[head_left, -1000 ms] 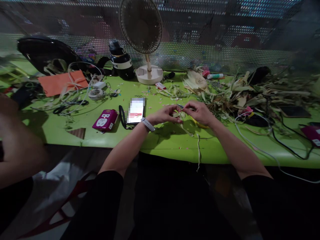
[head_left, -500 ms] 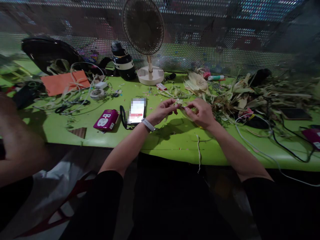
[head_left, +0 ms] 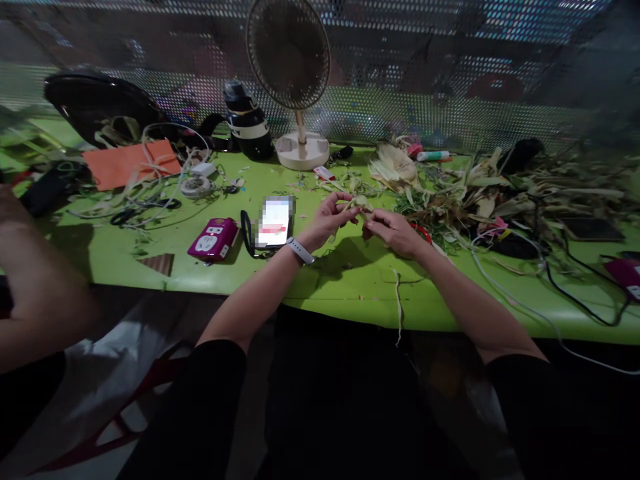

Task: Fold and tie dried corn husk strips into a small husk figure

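Note:
Above the green table (head_left: 320, 287), my two hands meet at a small pale strip of corn husk (head_left: 360, 201). My left hand (head_left: 330, 220), with a light wristband behind it, pinches the husk between thumb and fingers. From the right, my right hand (head_left: 395, 232) closes its fingertips on the strip's lower end; the exact grip is partly hidden. A red loop-shaped thing (head_left: 421, 232) shows beside my right wrist. Beyond the hands lies a bundle of dry corn husks (head_left: 395, 167).
A heap of husks and leaves (head_left: 480, 193) spreads at right. Left of my hands are a lit phone (head_left: 275, 221) and a purple power socket (head_left: 214, 240). Behind stand a fan (head_left: 302, 152) and a black bottle (head_left: 249, 127). Another person's arm (head_left: 40, 287) rests at far left.
My right hand has shifted slightly down and its fingers have drawn together at the husk. The red loop beside my right wrist has come into sight. My left hand has hardly moved.

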Motion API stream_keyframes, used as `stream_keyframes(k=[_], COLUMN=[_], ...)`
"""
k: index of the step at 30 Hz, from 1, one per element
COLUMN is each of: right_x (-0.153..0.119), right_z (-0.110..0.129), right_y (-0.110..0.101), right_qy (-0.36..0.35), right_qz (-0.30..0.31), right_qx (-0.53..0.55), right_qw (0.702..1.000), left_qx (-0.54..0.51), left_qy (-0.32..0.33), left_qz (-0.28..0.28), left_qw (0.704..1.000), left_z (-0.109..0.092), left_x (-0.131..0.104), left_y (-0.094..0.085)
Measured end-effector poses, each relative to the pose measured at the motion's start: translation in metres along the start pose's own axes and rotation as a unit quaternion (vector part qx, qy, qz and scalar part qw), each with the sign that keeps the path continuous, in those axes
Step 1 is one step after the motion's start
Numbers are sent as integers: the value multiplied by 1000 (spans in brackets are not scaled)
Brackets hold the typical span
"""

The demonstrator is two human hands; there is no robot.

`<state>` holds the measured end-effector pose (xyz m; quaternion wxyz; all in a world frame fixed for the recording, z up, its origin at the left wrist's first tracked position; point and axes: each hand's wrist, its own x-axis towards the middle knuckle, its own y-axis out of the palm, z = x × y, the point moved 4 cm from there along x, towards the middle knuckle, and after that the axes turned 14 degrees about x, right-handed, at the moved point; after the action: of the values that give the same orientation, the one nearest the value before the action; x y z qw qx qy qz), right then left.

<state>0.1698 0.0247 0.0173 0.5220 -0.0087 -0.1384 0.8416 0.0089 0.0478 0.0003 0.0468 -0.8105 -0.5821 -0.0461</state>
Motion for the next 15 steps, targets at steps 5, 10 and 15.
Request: stream_keyframes(k=[5,10,15], right_x=[4,5,5], right_z=[-13,-12,-13], right_y=[3,-4,-8], right_qy=[82,10,-4], right_qz=[-40,-106,-127], right_qx=[163,118,128], right_qw=[982,987,984], left_qx=[33,69,54], left_qy=[46,31,31], left_qz=[8,37,40], left_qw=[998,996,997], left_z=[-2,0,0], left_x=[0,0,-1], left_y=[0,3,2])
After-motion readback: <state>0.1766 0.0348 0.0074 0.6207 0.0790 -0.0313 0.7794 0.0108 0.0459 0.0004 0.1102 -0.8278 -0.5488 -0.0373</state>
